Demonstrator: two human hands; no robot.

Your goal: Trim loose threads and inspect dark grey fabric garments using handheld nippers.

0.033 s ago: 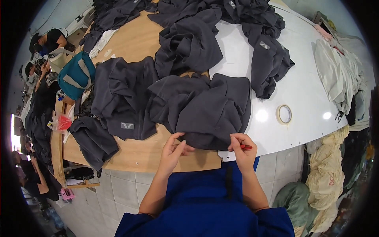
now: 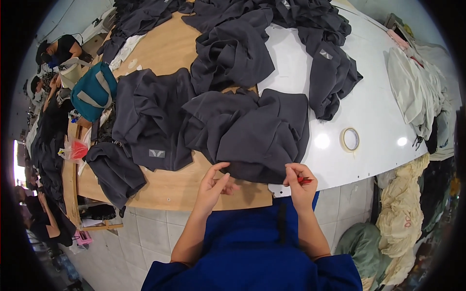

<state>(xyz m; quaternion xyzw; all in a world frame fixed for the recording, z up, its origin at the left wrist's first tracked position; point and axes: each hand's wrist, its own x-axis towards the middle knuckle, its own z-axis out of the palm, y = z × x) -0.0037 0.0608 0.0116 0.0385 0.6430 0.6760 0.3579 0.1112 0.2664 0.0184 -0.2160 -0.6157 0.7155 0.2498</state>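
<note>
A dark grey fabric garment point(image 2: 262, 140) lies bunched at the table's front edge, before my hands. At its lower left edge is my left hand point(image 2: 213, 186), thumb and forefinger apart, with no cloth visible between them. My right hand point(image 2: 302, 186) is closed at the garment's lower right corner, fingertips against the cloth. A small red tool point(image 2: 305, 180) pokes out from between its fingers; the rest of the tool is hidden in the palm. Whether the right fingertips also pinch the fabric is hard to see.
More dark grey garments point(image 2: 150, 116) are heaped to the left and at the back. On the white tabletop point(image 2: 374, 116) lies a tape roll point(image 2: 349, 139). A teal bag point(image 2: 94, 92) stands at the left, with people beyond it. Cream cloth bundles point(image 2: 403, 208) sit at the right.
Both hands have shifted very slightly to the right. The garment lies almost exactly as before.
</note>
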